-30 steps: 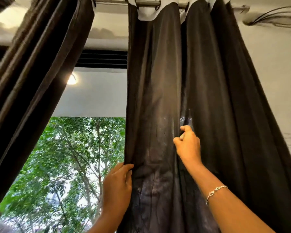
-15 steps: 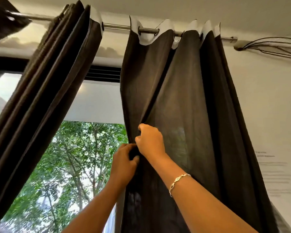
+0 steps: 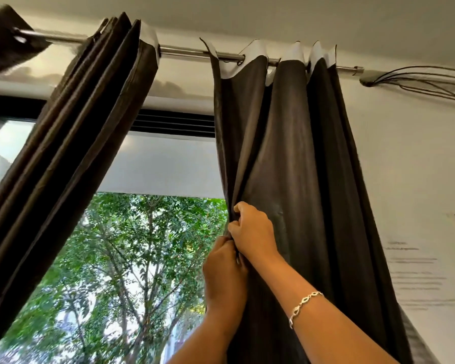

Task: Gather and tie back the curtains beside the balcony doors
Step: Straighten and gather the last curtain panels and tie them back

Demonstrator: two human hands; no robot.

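A dark brown curtain (image 3: 294,158) with a white top band hangs from a metal rod (image 3: 184,51) at the right. Its left edge is bunched into folds. My right hand (image 3: 252,229), with a silver bracelet on the wrist, grips that gathered edge with curled fingers. My left hand (image 3: 225,274) sits just below it and grips the same folds. A second dark curtain (image 3: 71,143) hangs gathered at the left, slanting across the frame.
Between the two curtains the glass (image 3: 132,271) shows green trees outside and a white overhang above. A black vent strip (image 3: 174,124) runs over the glass. The white wall (image 3: 418,179) at the right carries loose cables (image 3: 415,80) near the rod's end.
My right hand has moved left from the middle of the right curtain to its left edge, pulling folds together. My left hand has risen to meet it. The view has tilted upward.
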